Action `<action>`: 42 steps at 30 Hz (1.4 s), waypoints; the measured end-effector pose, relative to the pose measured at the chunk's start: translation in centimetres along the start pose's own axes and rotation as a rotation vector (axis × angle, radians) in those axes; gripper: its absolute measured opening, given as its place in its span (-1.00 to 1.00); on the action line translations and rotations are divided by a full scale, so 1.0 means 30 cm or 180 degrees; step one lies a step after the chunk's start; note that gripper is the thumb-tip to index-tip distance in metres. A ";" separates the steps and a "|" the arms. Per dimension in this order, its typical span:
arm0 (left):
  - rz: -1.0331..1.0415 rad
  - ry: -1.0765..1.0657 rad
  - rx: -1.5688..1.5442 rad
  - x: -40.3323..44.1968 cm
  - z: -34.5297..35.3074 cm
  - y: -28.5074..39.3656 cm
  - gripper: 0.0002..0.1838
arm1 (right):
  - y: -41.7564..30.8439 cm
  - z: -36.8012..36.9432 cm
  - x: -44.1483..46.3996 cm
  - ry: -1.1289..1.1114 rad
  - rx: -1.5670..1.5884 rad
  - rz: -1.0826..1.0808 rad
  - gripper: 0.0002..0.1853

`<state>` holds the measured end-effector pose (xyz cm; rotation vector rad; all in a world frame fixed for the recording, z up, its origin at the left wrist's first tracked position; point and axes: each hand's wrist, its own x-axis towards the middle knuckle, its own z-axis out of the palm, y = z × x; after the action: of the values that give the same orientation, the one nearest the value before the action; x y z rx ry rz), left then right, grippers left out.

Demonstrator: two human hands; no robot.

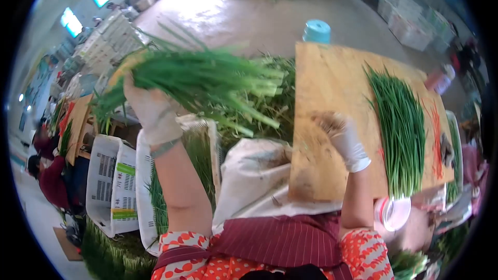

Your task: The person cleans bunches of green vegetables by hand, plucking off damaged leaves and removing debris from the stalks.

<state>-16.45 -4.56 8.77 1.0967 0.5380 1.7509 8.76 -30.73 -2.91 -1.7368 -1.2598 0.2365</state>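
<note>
Left hand point(152, 110) closed round green bunch point(202, 77), stems extending to its right; fingers partly leaf-hidden. Right hand point(342, 137) over wooden board point(332, 80), fingers blurred; cannot tell how far open.

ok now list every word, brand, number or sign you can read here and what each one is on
"川林": what the dark characters look like on the label of the white crate at the left; blurred, so not certain.
Green bands on that label: any print is too small to read.
Pinkish bottle at the far right: any print is too blurred to read.
No other text or numbers can be made out.
</note>
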 end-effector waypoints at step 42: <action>-0.3191 -0.1999 -0.1184 -0.395 0.191 -0.576 -0.75 | 0.246 -0.026 -0.208 -0.0137 -0.2307 0.0885 -0.04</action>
<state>-1.44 -8.24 -6.49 0.8144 0.2589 0.5519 11.14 -36.48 -10.36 -2.5421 -1.2099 -0.0386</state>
